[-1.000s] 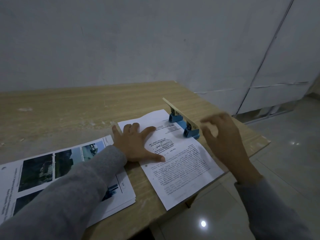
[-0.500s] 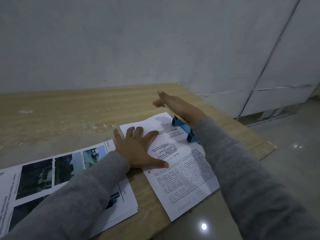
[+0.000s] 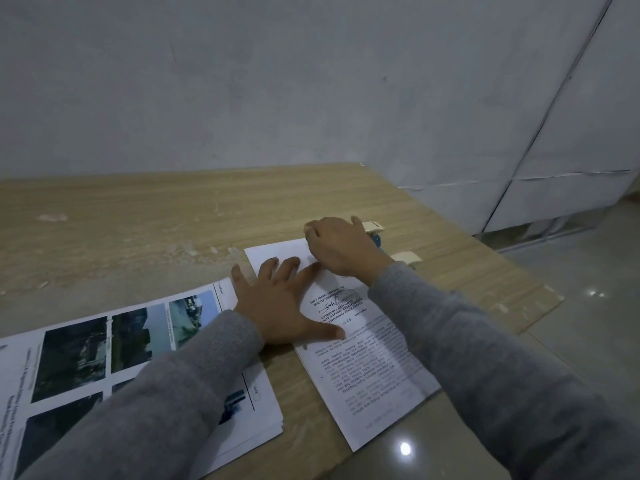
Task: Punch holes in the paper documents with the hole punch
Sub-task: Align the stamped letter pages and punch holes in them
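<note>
the right hand (image 3: 341,249) has dropped onto the hole punch (image 3: 375,237) since a moment ago, fingers curled down over its lever, so the punch looks underway. the left hand (image 3: 280,306), fingers spread, pins the document (image 3: 367,358) on the counter (image 3: 173,216), far edge in the punch.

I saw a light wooden table (image 3: 145,216) filling the middle of the frame, its top scuffed and flecked with pale chips. At lower left lay a stack of photo-printed pages (image 3: 104,362). Right of centre a text document (image 3: 363,362) overhung the near edge, its far end under the hole punch (image 3: 377,240).
</note>
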